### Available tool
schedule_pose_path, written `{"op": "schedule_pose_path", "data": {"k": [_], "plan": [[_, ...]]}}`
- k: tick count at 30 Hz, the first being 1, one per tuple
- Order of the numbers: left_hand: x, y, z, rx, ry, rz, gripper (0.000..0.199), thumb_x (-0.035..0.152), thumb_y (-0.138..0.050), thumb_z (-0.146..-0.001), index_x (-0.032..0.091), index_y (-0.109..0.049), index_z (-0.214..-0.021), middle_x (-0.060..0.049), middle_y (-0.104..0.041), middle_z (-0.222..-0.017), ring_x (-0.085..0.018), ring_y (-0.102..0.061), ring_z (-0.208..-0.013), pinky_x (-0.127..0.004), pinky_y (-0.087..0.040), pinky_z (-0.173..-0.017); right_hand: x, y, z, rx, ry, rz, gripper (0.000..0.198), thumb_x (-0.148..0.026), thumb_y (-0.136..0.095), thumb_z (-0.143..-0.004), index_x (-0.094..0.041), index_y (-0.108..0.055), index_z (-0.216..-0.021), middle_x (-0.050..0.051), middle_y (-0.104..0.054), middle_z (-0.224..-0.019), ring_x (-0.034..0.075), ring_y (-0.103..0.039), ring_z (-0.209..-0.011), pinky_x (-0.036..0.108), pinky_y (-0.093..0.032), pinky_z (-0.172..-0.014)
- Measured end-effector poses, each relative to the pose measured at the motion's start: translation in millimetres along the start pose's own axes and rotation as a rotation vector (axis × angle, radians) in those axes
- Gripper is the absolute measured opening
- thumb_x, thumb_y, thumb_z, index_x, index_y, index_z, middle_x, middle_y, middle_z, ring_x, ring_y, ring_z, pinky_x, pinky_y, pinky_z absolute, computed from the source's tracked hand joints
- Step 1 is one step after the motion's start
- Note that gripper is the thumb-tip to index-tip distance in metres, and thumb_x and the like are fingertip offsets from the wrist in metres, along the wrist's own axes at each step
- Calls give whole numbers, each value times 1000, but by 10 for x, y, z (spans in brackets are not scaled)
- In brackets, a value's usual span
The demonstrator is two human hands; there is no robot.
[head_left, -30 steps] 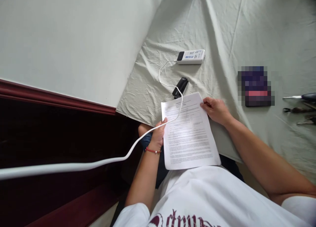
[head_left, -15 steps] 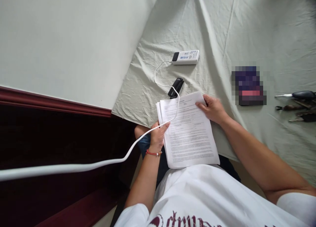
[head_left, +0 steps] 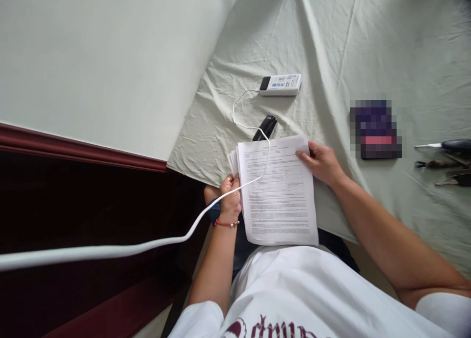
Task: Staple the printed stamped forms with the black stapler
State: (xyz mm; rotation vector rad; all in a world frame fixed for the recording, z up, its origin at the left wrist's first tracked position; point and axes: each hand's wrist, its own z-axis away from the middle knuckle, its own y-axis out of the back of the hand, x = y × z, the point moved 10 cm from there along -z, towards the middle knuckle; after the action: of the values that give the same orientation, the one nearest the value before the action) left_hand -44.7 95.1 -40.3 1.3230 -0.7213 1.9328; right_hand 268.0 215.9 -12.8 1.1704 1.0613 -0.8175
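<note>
Cloth, pale green and pretty wrinkled (head_left: pixel 382 53), is spread over most of the work surface. At the bottom, a white shirt with dark red lettering (head_left: pixel 298 279) is worn by the person.

Next down in size is the paper stack (head_left: pixel 279 208), held just above the lap at the table's near edge. Its long side is pointed away from the body, with the top tipped slightly left. That's the relation that seems to matter: it is caught between both hands, so neither is really nearer. The left edge is clamped in the left hand (head_left: pixel 231 205), where a few sheets are fanned out, and the upper right corner is pinched by the right hand (head_left: pixel 324 164), thumb on the top page.

A white cable (head_left: pixel 154 244) is strung across the view in front of the pages (whether they're touched by it can't be told). Well off to the right, a dark item (head_left: pixel 375 124) is pixelated out. The cable is plugged into a white power bank (head_left: pixel 283 86). What looks like a black stapler (head_left: pixel 271 122) is laid slantwise just past the top edge, between the hands. A black-handled screwdriver, apparently (head_left: pixel 456 144), is left far right. Smallest: a red bracelet (head_left: pixel 226 223), worn on the left wrist.
</note>
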Motion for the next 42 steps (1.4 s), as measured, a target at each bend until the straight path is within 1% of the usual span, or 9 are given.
{"op": "schedule_pose_path", "data": {"k": [6,9,13,16,20,26,30,37,42], "plan": [[-3,-33,-62,3,24,68,55,44,-103,-54,24,-70,-92,2,-80,-83,-26,-80,-97,-38,-64,-89,93,116,21,160,-38,-113,30,-52,-74,-84,-25,-62,-87,1,-65,-77,18,-56,-71,32,-44,-65],[-26,-25,-90,-17,31,59,57,45,-103,-53,23,-70,-95,1,-80,-83,-27,-80,-98,-40,-63,-91,72,70,12,110,-32,-100,31,-52,-76,-83,-25,-61,-82,0,-63,-74,17,-53,-68,32,-43,-63],[-58,7,-99,-24,12,60,51,50,-98,-65,22,-66,-92,0,-78,-79,-27,-80,-100,-37,-61,-92,12,17,5,29,-4,-11,29,-51,-69,-86,-24,-63,-77,-1,-59,-67,17,-49,-64,32,-41,-62],[-73,25,-83,-15,1,45,45,52,-94,-74,22,-64,-91,1,-76,-75,-25,-79,-98,-34,-59,-91,3,21,4,15,13,61,33,-54,-68,-88,-24,-62,-75,0,-57,-65,19,-52,-67,33,-42,-62],[-74,23,-61,-12,4,32,42,49,-93,-76,22,-65,-92,1,-76,-77,-22,-76,-89,-34,-58,-88,34,26,2,27,17,45,35,-57,-67,-91,-25,-65,-78,2,-61,-68,23,-59,-73,34,-47,-64],[-65,47,-56,1,-8,8,42,53,-90,-76,22,-67,-93,2,-77,-85,-19,-75,-87,-32,-58,-86,59,203,13,198,8,7,33,-58,-64,-93,-27,-65,-83,2,-61,-71,24,-59,-74,35,-46,-64],[-62,29,-39,-22,-16,51,43,54,-90,-76,23,-68,-97,1,-80,-95,-19,-75,-91,-34,-59,-89,78,365,2,292,-12,21,30,-52,-64,-91,-27,-57,-78,0,-51,-67,19,-47,-64,33,-36,-60],[-23,-2,25,-75,33,75,43,44,-95,-72,21,-69,-97,-3,-82,-93,-26,-77,-96,-38,-58,-93,41,213,-54,104,29,82,29,-48,-69,-86,-26,-53,-78,-1,-55,-66,18,-49,-63,34,-39,-60],[9,13,69,-94,66,131,46,40,-99,-62,21,-74,-95,-4,-83,-90,-32,-79,-104,-43,-60,-97,62,120,-60,19,-23,148,24,-37,-74,-81,-25,-64,-100,2,-71,-78,22,-60,-69,37,-47,-67]]}}
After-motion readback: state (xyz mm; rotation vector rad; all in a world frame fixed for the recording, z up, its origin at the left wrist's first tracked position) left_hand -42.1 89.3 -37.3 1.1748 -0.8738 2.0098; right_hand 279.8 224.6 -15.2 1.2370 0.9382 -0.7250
